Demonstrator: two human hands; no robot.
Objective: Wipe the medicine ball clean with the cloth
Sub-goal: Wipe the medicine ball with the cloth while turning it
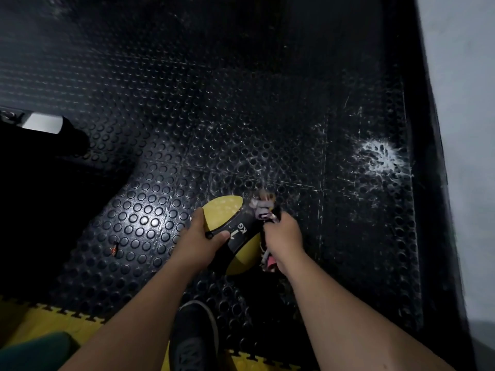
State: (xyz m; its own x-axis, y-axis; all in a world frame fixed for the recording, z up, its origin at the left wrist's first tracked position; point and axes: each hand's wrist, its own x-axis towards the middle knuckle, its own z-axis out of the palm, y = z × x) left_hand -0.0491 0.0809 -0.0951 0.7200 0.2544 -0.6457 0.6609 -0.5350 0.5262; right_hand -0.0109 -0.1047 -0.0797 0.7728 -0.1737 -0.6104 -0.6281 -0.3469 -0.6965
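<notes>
I held the yellow, round, rubbery medicine ball with its black band and white "1 KG" marking (233, 231) out in front of me above the black rubber floor mat covered in raised round studs (150, 145). My left hand (199, 238) gripped the ball from its left side, thumb laid across the black band and the other fingers curled round the yellow edge. My right hand (284, 236) was closed in a fist round the crumpled patterned cloth of white, pink and dark patches (263, 210), bunched against the ball's right side; one end of the cloth stuck up past my knuckles at the ball's upper right, and another end hung below my wrist beside the lower yellow part. Both forearms were bare. Below the ball, my dark sneaker (194, 336) stood on the studded mat, close to the yellow interlocking foam tile (40, 322) along the near edge. To the right, a white splash mark (380, 156) lay on the mat just beside a dark raised border (426, 183) at the foot of a pale grey wall (460, 103). A small orange scrap (114, 249) lay on the mat to the left of my left hand.
</notes>
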